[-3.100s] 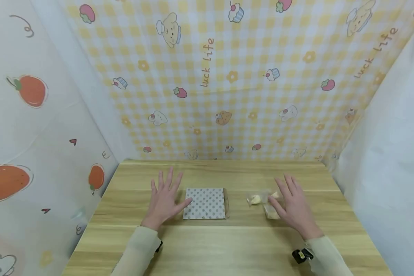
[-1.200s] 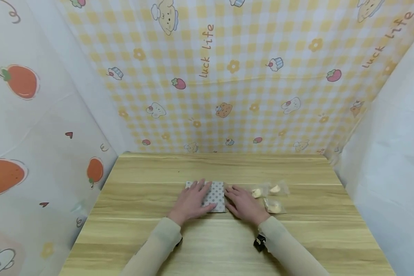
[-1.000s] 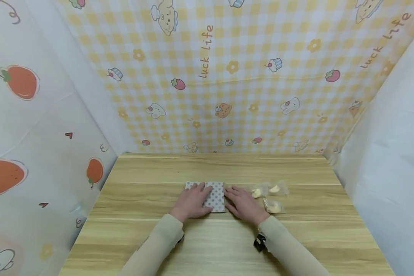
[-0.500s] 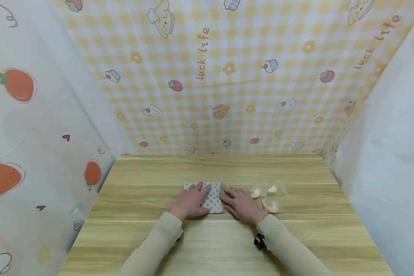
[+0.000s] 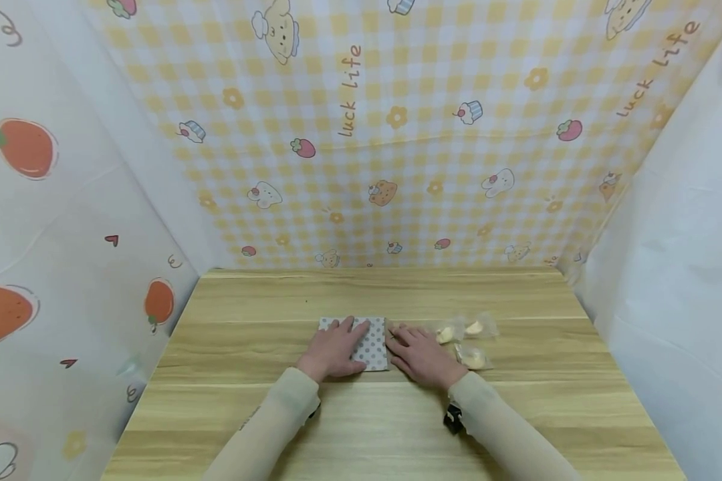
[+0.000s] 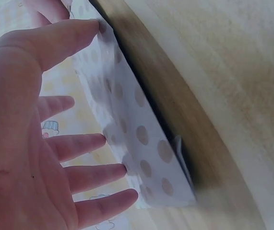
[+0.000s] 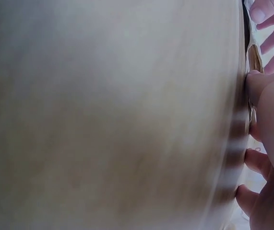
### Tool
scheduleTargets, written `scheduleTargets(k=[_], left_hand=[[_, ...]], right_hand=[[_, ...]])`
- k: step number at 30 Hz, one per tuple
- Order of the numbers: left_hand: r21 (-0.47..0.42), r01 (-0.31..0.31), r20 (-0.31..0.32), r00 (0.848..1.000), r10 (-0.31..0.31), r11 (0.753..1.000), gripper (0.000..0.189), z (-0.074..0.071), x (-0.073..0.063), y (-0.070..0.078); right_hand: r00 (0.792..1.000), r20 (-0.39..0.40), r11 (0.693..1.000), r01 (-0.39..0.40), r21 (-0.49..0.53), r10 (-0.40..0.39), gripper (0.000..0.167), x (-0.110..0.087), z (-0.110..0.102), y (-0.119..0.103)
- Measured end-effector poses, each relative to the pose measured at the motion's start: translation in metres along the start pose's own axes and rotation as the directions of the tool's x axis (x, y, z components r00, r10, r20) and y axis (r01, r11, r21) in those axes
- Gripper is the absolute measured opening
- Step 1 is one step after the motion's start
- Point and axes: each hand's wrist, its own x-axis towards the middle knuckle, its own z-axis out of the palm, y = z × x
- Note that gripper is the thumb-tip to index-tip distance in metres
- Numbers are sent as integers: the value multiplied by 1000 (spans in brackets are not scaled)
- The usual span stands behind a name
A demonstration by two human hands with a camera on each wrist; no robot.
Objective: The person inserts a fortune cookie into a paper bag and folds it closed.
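Fingers (image 5: 344,329) of both hands flat on dotted bag (image 5: 374,347).

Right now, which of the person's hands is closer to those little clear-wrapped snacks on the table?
The right hand. It lies just left of the wrapped snacks, at the dotted paper bag's right edge. The left hand rests on that bag, farther from the snacks.

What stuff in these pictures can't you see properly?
- The middle of the dotted paper bag: in the head view the left hand lies over it.
- The bag's right edge: the right hand hides it there.
- What is inside the clear packets: too small in the head view; only pale lumps show.
- The right wrist view: mostly blurred table, with the hand cut off by the frame's right edge.
- Whether the bag holds anything: no view shows inside.
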Motion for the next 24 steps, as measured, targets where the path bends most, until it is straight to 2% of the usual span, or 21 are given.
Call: scheduleTargets(k=[5,9,12,17,24], left_hand=[[-4,-42,35,998,42,999,86,-6,7,8],[43,-71,85,994,67,997,93,-10,18,16],[114,-79,107,992,67,990,98,-12,26,22],[204,-89,97,993,70,975,98,-15,39,30],[316,-60,150,989,13,947,97,-28,47,46]], right_hand=[[999,-40,999,35,-5,-35,49,-1,-4,0],[1000,-8,1000,29,4,-29,48,-1,-10,-3],[1000,19,1000,15,22,-16,48,0,-12,-5],[999,35,1000,8,13,-8,47,1,-13,-7],[998,61,1000,3,-21,-1,49,2,-21,-10]])
